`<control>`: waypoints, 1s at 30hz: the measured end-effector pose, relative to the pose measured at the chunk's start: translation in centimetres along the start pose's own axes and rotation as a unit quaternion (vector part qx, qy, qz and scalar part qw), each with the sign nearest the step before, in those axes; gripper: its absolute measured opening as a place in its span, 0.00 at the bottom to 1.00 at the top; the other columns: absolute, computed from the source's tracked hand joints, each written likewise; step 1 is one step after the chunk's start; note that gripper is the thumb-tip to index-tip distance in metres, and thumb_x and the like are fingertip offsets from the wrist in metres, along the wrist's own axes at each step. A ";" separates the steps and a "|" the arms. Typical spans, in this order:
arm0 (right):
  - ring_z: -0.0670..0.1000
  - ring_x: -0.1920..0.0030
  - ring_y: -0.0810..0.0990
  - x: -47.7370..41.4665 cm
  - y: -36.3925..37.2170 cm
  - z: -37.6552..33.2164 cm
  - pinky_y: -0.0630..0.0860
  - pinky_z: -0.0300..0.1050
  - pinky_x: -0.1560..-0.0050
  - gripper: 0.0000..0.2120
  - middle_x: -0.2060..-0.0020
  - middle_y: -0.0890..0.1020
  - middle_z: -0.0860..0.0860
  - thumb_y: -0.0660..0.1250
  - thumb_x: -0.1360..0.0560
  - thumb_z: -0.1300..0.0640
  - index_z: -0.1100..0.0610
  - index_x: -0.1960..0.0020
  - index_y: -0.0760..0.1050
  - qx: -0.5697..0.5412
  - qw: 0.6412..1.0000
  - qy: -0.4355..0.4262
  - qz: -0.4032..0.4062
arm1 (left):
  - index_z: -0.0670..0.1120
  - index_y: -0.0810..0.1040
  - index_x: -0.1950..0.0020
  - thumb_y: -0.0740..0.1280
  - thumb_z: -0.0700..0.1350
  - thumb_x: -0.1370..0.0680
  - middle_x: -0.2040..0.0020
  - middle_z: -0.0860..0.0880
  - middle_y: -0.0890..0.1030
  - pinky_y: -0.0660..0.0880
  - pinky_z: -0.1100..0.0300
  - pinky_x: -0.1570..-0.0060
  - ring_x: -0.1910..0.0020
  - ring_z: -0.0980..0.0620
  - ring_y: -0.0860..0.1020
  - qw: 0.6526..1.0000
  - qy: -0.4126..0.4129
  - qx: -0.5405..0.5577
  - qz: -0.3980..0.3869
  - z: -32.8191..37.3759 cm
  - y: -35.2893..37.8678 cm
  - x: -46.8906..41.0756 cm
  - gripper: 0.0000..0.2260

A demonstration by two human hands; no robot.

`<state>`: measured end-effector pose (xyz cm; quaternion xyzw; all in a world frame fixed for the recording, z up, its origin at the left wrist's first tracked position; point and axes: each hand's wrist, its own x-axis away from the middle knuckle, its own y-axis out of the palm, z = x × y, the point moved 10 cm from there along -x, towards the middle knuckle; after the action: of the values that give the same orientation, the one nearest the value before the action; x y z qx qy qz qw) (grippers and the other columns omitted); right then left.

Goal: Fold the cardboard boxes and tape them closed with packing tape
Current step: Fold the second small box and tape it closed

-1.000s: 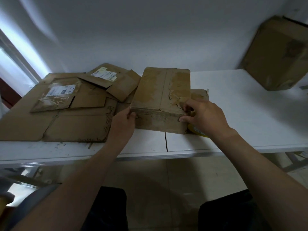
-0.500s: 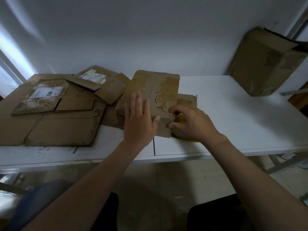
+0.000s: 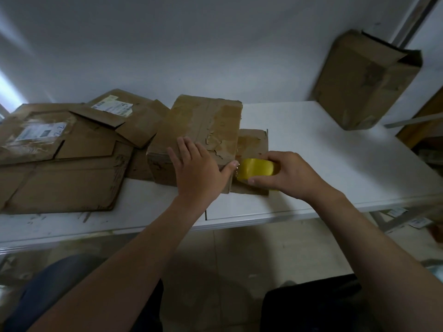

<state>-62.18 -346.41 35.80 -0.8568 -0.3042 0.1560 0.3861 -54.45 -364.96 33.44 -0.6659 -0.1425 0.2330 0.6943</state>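
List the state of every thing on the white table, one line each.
Brown cardboard box, middle: folded shut, left hand flat on top.
Yellow packing tape roll: gripped by right hand.
Flattened brown cardboard sheets: lying unfolded.
Large brown cardboard box, far right: one end open.

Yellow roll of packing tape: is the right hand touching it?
Touching. The head view shows the right hand curled round the yellow roll of packing tape, thumb on its near side, fingers over its top.
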 end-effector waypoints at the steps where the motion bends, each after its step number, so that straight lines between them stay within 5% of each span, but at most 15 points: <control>1: 0.42 0.57 0.79 -0.2 -0.1 -0.5 0.74 0.36 0.61 0.17 0.57 0.82 0.42 0.78 0.33 0.38 0.42 0.48 0.80 0.020 1.000 -0.009 0.011 | 0.34 0.54 0.20 0.44 0.77 0.27 0.19 0.32 0.52 0.42 0.33 0.24 0.19 0.35 0.46 1.000 -0.004 -0.004 0.002 0.1 -0.1 0.0 0.53; 9: 0.50 0.58 0.80 -2.9 1.8 -1.2 0.81 0.49 0.55 0.21 0.58 0.84 0.48 0.76 0.36 0.35 0.45 0.48 0.83 0.167 0.986 0.015 0.005 | 0.35 0.57 0.20 0.39 0.81 0.33 0.19 0.33 0.54 0.43 0.32 0.24 0.18 0.36 0.46 1.000 -0.018 -0.009 0.003 0.0 0.0 0.1 0.59; 15: 0.50 0.50 0.80 -3.5 3.2 -1.2 0.80 0.50 0.47 0.28 0.50 0.85 0.48 0.79 0.36 0.36 0.45 0.39 0.82 0.113 0.992 0.009 -0.060 | 0.35 0.59 0.20 0.56 0.77 0.28 0.19 0.35 0.55 0.41 0.32 0.25 0.18 0.39 0.47 1.000 -0.020 0.007 0.017 0.2 -0.5 0.0 0.53; 21: 0.49 0.37 0.75 -1.3 2.5 -0.5 0.76 0.51 0.37 0.34 0.36 0.78 0.40 0.80 0.35 0.37 0.38 0.31 0.73 0.054 0.997 -0.015 -0.051 | 0.36 0.62 0.22 0.49 0.77 0.30 0.20 0.35 0.59 0.47 0.31 0.24 0.19 0.38 0.52 0.999 0.006 0.000 0.040 -0.2 -0.6 1.1 0.53; 26: 0.50 0.36 0.73 0.6 2.8 -1.1 0.71 0.53 0.33 0.33 0.34 0.78 0.44 0.77 0.33 0.37 0.41 0.30 0.72 0.092 0.995 -0.042 -0.015 | 0.36 0.61 0.22 0.41 0.79 0.33 0.20 0.34 0.60 0.50 0.31 0.24 0.20 0.35 0.55 0.999 0.010 -0.013 0.035 -0.5 -0.9 1.5 0.57; 30: 0.47 0.43 0.75 1.1 0.9 -0.4 0.75 0.46 0.41 0.30 0.42 0.81 0.43 0.73 0.35 0.31 0.40 0.35 0.78 0.053 0.998 -0.039 0.000 | 0.37 0.59 0.20 0.52 0.81 0.31 0.19 0.35 0.57 0.49 0.29 0.25 0.20 0.34 0.53 1.000 -0.006 -0.021 0.015 -0.2 -0.7 1.2 0.56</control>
<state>-60.78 -346.35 35.33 -0.8282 -0.3106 0.2049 0.4191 -53.22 -364.52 34.02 -0.6809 -0.1411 0.2444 0.6759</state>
